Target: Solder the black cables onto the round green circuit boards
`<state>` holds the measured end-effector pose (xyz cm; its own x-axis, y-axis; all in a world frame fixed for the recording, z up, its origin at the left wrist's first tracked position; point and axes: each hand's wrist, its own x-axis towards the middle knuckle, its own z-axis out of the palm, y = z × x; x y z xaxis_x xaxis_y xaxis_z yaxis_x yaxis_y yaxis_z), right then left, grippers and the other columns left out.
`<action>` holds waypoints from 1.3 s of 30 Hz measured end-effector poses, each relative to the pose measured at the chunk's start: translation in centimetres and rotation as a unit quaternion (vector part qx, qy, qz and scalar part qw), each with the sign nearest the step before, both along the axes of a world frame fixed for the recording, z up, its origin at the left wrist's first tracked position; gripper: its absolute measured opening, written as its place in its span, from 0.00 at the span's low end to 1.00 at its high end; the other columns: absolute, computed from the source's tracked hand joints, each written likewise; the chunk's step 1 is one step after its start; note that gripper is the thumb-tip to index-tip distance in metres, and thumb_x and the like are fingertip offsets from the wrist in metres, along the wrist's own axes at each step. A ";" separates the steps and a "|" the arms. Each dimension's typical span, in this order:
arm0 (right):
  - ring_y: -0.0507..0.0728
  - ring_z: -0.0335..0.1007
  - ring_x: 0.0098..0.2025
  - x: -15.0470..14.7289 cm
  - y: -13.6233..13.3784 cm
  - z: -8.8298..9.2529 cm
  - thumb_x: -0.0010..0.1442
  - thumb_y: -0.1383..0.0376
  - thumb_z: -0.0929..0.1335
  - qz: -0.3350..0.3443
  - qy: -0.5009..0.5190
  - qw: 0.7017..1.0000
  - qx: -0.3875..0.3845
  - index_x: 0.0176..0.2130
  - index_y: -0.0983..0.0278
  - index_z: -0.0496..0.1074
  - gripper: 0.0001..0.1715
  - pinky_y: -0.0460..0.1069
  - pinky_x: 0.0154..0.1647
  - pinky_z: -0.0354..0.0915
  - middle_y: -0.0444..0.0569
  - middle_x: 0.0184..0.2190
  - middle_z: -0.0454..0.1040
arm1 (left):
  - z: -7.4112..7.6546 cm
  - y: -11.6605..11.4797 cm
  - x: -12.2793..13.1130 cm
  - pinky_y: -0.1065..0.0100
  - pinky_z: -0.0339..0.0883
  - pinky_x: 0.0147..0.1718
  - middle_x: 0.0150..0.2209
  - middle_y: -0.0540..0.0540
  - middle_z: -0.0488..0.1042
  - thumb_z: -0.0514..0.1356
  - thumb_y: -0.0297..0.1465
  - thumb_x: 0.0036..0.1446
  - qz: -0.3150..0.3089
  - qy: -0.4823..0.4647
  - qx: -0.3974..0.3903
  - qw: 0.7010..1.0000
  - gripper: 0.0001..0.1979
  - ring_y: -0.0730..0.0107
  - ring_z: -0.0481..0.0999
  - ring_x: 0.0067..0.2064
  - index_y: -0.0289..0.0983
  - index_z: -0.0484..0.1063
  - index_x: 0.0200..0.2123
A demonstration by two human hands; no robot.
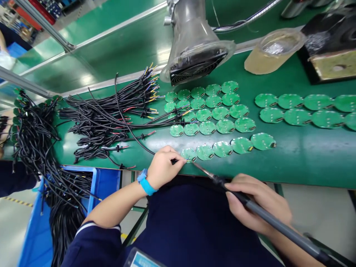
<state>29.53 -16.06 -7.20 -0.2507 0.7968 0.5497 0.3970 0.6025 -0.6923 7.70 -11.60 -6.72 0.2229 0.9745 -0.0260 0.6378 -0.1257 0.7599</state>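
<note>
My left hand point(164, 167), with a blue band at the wrist, pinches the end of a black cable point(142, 145) at the near edge of the bench. Its wire tips meet the leftmost round green circuit board point(188, 155) of the nearest row. In my right hand point(257, 200) is a soldering iron point(244, 202), held like a pen. The iron's thin metal tip points left and reaches that same board, close to my left fingertips. Whether the tip touches the wire is too small to tell.
Several rows of green boards point(207, 128) lie on the green bench point(300, 155), others at right. Bundled black cables point(105, 111) lie left; more hang over a blue bin point(94, 185). A fume extractor hood point(194, 48) overhangs the back, beside a beige round container point(272, 52).
</note>
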 end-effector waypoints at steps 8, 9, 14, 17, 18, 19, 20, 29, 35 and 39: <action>0.50 0.67 0.26 -0.3 0.0 -0.5 0.54 0.76 0.66 0.013 -0.004 1.000 -0.015 0.38 0.66 0.67 0.11 0.46 0.27 0.67 0.45 0.25 0.67 | 0.1 0.0 -0.1 0.68 0.68 0.30 0.26 0.49 0.71 0.64 0.26 0.51 -0.004 -0.007 -0.015 1.000 0.04 0.71 0.72 0.31 0.39 0.77 0.26; 0.50 0.67 0.26 -0.3 0.0 -0.4 0.54 0.76 0.66 0.014 -0.005 1.000 -0.015 0.38 0.65 0.67 0.11 0.46 0.27 0.67 0.45 0.25 0.67 | 0.1 0.0 0.0 0.68 0.67 0.30 0.26 0.49 0.71 0.64 0.26 0.51 -0.005 -0.010 -0.016 1.000 0.04 0.71 0.72 0.31 0.39 0.77 0.26; 0.51 0.68 0.26 -0.1 0.0 -0.2 0.54 0.75 0.66 0.009 -0.018 1.000 -0.017 0.38 0.64 0.67 0.11 0.46 0.26 0.67 0.45 0.25 0.68 | -0.1 0.1 0.1 0.68 0.67 0.30 0.26 0.49 0.71 0.64 0.26 0.51 -0.008 -0.011 -0.010 1.000 0.04 0.71 0.71 0.31 0.38 0.77 0.26; 0.51 0.67 0.26 -0.1 -0.1 -0.1 0.54 0.75 0.65 0.008 -0.019 1.000 -0.018 0.38 0.64 0.67 0.11 0.46 0.25 0.66 0.44 0.25 0.68 | -0.2 0.1 0.1 0.68 0.66 0.31 0.25 0.49 0.70 0.64 0.26 0.51 -0.008 -0.006 0.001 1.000 0.04 0.71 0.70 0.31 0.37 0.76 0.25; 0.51 0.67 0.26 -0.2 -0.1 -0.1 0.54 0.75 0.65 0.008 -0.018 1.000 -0.019 0.38 0.64 0.67 0.11 0.46 0.25 0.66 0.44 0.25 0.68 | -0.2 0.0 0.1 0.68 0.66 0.31 0.26 0.49 0.70 0.64 0.26 0.51 -0.009 -0.004 0.004 1.000 0.04 0.71 0.70 0.31 0.37 0.76 0.25; 0.51 0.67 0.26 -0.2 0.0 -0.1 0.54 0.75 0.66 0.009 -0.016 1.000 -0.018 0.38 0.64 0.67 0.11 0.46 0.25 0.66 0.45 0.25 0.68 | -0.2 0.0 0.2 0.68 0.66 0.31 0.26 0.49 0.70 0.63 0.25 0.51 -0.010 -0.002 0.008 1.000 0.04 0.71 0.70 0.31 0.37 0.76 0.25; 0.51 0.67 0.26 -0.2 0.0 -0.2 0.54 0.75 0.66 0.012 -0.014 1.000 -0.017 0.38 0.65 0.67 0.11 0.46 0.25 0.66 0.45 0.25 0.68 | -0.2 0.0 0.2 0.68 0.66 0.31 0.26 0.49 0.70 0.63 0.25 0.51 -0.010 0.000 0.012 1.000 0.04 0.71 0.70 0.31 0.37 0.75 0.25; 0.51 0.68 0.27 -0.3 0.0 -0.1 0.54 0.75 0.66 0.015 -0.032 0.999 -0.004 0.37 0.67 0.67 0.09 0.46 0.26 0.67 0.46 0.25 0.68 | -0.3 0.0 0.1 0.69 0.65 0.30 0.26 0.48 0.70 0.63 0.26 0.52 -0.018 -0.009 0.011 1.000 0.04 0.71 0.69 0.31 0.35 0.75 0.25; 0.51 0.68 0.27 0.0 -0.2 0.0 0.55 0.75 0.66 0.010 -0.034 0.999 -0.002 0.38 0.67 0.67 0.09 0.46 0.25 0.67 0.46 0.25 0.68 | -0.5 0.0 0.1 0.69 0.65 0.30 0.26 0.48 0.69 0.63 0.25 0.52 -0.021 -0.009 0.019 1.000 0.04 0.72 0.69 0.31 0.35 0.75 0.25; 0.52 0.68 0.26 0.3 -0.5 0.2 0.54 0.75 0.66 -0.015 -0.022 1.000 -0.008 0.40 0.65 0.67 0.11 0.47 0.24 0.66 0.46 0.25 0.68 | -0.5 -0.1 0.0 0.69 0.65 0.30 0.26 0.48 0.69 0.63 0.25 0.51 -0.023 -0.006 0.020 1.000 0.04 0.72 0.69 0.31 0.35 0.75 0.25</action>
